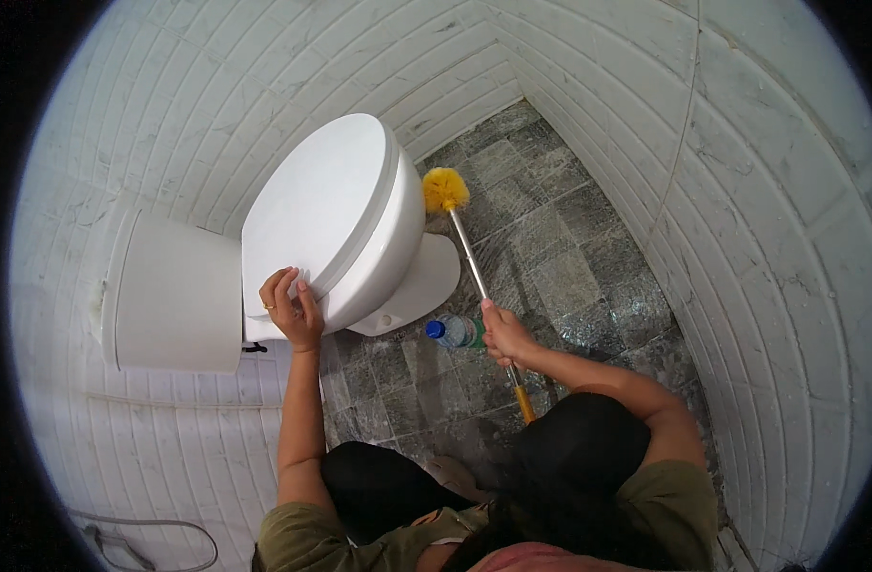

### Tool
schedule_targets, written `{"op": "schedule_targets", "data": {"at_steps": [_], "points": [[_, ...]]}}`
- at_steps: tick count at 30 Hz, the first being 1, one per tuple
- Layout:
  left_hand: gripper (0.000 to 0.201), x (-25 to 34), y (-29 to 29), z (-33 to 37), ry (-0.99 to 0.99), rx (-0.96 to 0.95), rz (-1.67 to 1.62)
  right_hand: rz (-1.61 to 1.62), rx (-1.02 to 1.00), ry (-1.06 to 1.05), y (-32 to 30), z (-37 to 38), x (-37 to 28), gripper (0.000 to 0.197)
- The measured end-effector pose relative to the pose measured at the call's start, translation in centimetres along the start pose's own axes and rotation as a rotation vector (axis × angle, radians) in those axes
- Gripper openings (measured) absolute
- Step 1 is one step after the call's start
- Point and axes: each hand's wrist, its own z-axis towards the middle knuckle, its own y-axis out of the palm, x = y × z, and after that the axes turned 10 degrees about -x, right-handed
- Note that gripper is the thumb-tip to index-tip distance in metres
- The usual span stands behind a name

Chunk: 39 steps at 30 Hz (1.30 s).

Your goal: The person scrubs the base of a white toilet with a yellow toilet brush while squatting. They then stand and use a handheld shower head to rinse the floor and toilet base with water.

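My right hand point(508, 337) is wrapped round the metal handle of a toilet brush point(466, 250). The brush's round yellow bristle head point(445, 189) is up beside the front of the white toilet bowl point(409, 234), and its yellow grip end points back toward my knee. On the near edge of the closed toilet lid point(321, 195) lies my left hand point(296, 310), fingers apart and slightly bent, with a ring on one finger. Close to the left of my right hand is a clear plastic bottle point(451, 332) with a blue cap and green label, partly hidden by the hand.
The white cistern point(180, 296) stands at the left behind the bowl. White marble-look tiled walls point(741, 219) enclose the space. The dark grey tiled floor point(560, 276) looks wet and shiny. A grey hose or cord point(183, 523) curves at the lower left.
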Motion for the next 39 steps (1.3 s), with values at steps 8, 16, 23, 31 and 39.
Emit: {"op": "schedule_targets", "data": {"at_steps": [8, 16, 23, 31, 39], "points": [[0.019, -0.5, 0.4, -0.3, 0.004, 0.014, -0.027, -0.297, 0.057, 0.078, -3.6, 1.9, 2.5, 0.047], [0.019, 0.0, 0.4, 0.0, -0.001, 0.008, 0.017, -0.289, 0.062, 0.191, -2.2, 1.9, 2.2, 0.045], [0.019, -0.4, 0.2, -0.3, -0.024, 0.013, -0.004, -0.024, 0.013, 0.023, -0.8, -0.1, -0.5, 0.045], [0.018, 0.1, 0.2, 0.2, 0.007, 0.025, 0.004, -0.153, 0.07, -0.035, -0.7, -1.9, 0.7, 0.045], [0.018, -0.1, 0.0, 0.0, 0.005, 0.023, 0.017, -0.429, 0.131, -0.34, -0.1, -1.7, -1.0, 0.05]]}}
